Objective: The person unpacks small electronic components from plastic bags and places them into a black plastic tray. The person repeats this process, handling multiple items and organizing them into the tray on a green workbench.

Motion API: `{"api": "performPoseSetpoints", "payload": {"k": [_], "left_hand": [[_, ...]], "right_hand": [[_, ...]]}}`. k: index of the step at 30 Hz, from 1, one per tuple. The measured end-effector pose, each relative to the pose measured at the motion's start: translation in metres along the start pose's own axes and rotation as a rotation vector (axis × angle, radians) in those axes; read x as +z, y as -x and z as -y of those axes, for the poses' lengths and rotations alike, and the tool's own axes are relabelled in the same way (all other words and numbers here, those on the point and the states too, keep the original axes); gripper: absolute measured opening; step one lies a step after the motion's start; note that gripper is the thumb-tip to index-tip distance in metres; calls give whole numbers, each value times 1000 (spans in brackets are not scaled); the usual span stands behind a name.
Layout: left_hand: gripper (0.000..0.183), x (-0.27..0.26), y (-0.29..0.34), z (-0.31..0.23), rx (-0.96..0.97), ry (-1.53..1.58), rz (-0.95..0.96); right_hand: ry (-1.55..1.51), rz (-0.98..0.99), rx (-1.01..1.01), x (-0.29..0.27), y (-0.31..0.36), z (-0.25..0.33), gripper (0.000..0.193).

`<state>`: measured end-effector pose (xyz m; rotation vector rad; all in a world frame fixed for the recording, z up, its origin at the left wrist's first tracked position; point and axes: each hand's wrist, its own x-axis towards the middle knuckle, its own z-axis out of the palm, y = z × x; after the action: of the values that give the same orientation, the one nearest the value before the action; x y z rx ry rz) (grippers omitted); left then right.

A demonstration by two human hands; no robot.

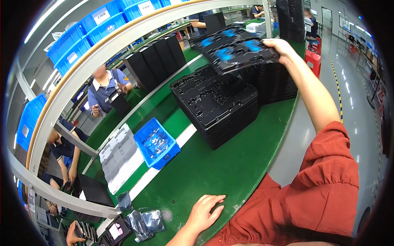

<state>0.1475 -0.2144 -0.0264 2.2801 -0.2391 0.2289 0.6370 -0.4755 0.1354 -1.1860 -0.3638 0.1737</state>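
Observation:
My right hand [283,51], at the end of an outstretched arm, grips the near right edge of a black plastic tray [236,63]. Bright blue pieces [223,53] lie in the tray's pockets; their kind is too blurred to tell. The tray is held tilted above a tall stack of similar black trays [217,98], partly over a second stack [281,84] to its right. My left hand [205,213] rests on the green tabletop [205,172] near its front edge, fingers loosely stretched and holding nothing.
A blue bin [177,151] of small clear-and-silver packets stands beside a white moulded tray [117,160]. Silvery bags [141,223] lie left of my left hand. A metal shelf frame [61,110] carries blue boxes [102,20]. Co-workers sit beyond, one with a hand [74,235] at lower left.

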Motion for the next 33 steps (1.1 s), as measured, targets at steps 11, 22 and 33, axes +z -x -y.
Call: {"api": "performPoseSetpoints", "payload": {"k": [11,22,33], "left_hand": [[30,2,-4,3,-26,13,-5],[28,0,-3,1,-54,9,-1],[27,2,-4,-2,-40,-2,5]], "right_hand": [[645,-410,-210,-144,-19,28,13],[936,-319,-175,-161,-32,12,28],[1391,-662,-520,-158,0,10,30]]}}
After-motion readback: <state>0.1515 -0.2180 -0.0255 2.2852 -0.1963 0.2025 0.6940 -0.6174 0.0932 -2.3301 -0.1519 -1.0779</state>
